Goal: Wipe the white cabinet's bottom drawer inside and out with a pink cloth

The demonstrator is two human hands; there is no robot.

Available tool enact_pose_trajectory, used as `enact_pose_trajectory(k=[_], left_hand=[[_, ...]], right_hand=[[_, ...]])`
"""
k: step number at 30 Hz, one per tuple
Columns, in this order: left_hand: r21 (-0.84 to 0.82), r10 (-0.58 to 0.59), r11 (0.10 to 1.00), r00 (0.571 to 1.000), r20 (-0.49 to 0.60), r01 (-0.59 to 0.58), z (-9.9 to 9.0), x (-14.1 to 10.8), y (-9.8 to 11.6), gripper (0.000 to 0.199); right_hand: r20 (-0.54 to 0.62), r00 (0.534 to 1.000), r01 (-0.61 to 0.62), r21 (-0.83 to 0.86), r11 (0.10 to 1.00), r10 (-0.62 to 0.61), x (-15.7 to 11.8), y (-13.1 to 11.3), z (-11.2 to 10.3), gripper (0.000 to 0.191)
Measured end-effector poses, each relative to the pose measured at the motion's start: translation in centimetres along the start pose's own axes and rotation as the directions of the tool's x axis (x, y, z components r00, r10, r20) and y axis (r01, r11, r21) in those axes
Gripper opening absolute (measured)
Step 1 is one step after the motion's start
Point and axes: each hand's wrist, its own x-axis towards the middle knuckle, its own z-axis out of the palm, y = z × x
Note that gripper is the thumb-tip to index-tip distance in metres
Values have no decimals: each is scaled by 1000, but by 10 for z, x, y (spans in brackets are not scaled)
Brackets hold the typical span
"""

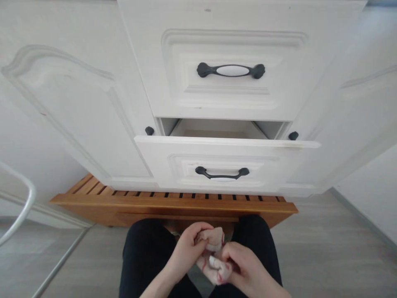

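Note:
Between my knees, low in the head view, I hold pale pink socks (214, 273) with red markings; the fabric is bunched, so I cannot tell whether it is one or two. My left hand (194, 240) is closed on the upper part, thumb on top. My right hand (240, 260) pinches the lower right part, its fingers curled round the cloth. Ahead of my hands, a lower white drawer (223, 159) stands partly pulled out, and part of its inside shows. Its dark handle (221, 174) is apart from both hands.
Above is a closed drawer with a dark and white handle (231, 70). Cabinet doors with small knobs flank it. A slatted wooden bench (173, 203) runs below the cabinet, in front of my knees. A white curved tube (29, 198) stands at the left edge.

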Motion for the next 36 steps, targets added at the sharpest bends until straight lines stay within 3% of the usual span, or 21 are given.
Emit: enact_pose_trajectory(k=[2, 4, 9, 14, 18, 23, 25, 27, 29, 31, 36], left_hand=[[26, 12, 1000, 1000, 18, -12, 0, -1, 5, 45], [-5, 18, 1000, 997, 75, -17, 0, -3, 10, 44], [-44, 15, 999, 994, 105, -10, -2, -4, 10, 41], [-4, 2, 1000, 991, 135, -1, -5, -5, 0, 39], [-115, -57, 990, 982, 177, 78, -13, -9, -3, 47], [-158, -63, 982, 964, 259, 106, -10, -15, -3, 52], [-109, -33, 992, 979, 199, 56, -2, -15, -4, 57], [-116, -20, 993, 992, 129, 35, 5, -14, -6, 47], [-176, -38, 983, 996, 83, 52, 8, -13, -9, 33], [-219, -72, 973, 997, 33, 78, 6, -11, -11, 31], [-257, -82, 964, 995, -60, 64, -2, -11, -19, 37]], right_hand=[[85, 990, -110, -79, 991, 116, 7, -4, 0, 30], [108, 981, -142, -145, 979, 158, 16, -3, 0, 32], [75, 993, -73, -212, 974, 91, 38, 7, -3, 6], [81, 987, -115, -222, 968, 135, 48, 5, -4, 23], [10, 994, -102, -353, 930, 113, 51, 6, -4, 27], [59, 993, -70, -407, 911, 102, 52, 17, 0, 32], [79, 990, -79, -372, 925, 117, 52, 17, 3, 34], [58, 993, -86, -274, 958, 105, 51, 15, 2, 37], [-13, 996, -92, -130, 987, 92, 47, 10, -3, 37], [-89, 992, -88, -22, 996, 86, 42, 6, -11, 32], [-93, 989, -125, -68, 990, 119, 23, 8, -16, 49]])
